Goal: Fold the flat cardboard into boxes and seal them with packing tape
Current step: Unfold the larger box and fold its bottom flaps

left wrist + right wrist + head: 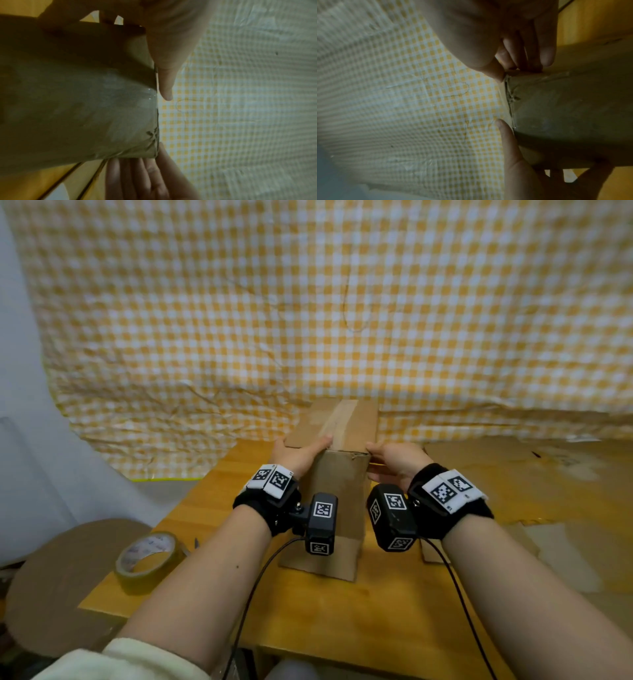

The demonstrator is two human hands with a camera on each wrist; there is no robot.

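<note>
A tall brown cardboard box (337, 474) stands upright on the wooden table (342, 621). A strip of clear tape (342, 419) runs along its closed top and over the near edge. My left hand (303, 446) grips the top left corner, thumb lying across the top and fingers down the left side. My right hand (376, 458) pinches the top right corner, thumb on the top edge, fingers on the right side. The left wrist view shows the taped box face (85, 108). In the right wrist view the taped box (573, 115) lies under my right hand (522, 65).
A roll of packing tape (147, 559) lies on the table's left front part. Flat cardboard sheets (513, 474) lie to the right of the box. A yellow checked cloth (308, 302) hangs behind. A round brown surface (61, 577) sits lower left, off the table.
</note>
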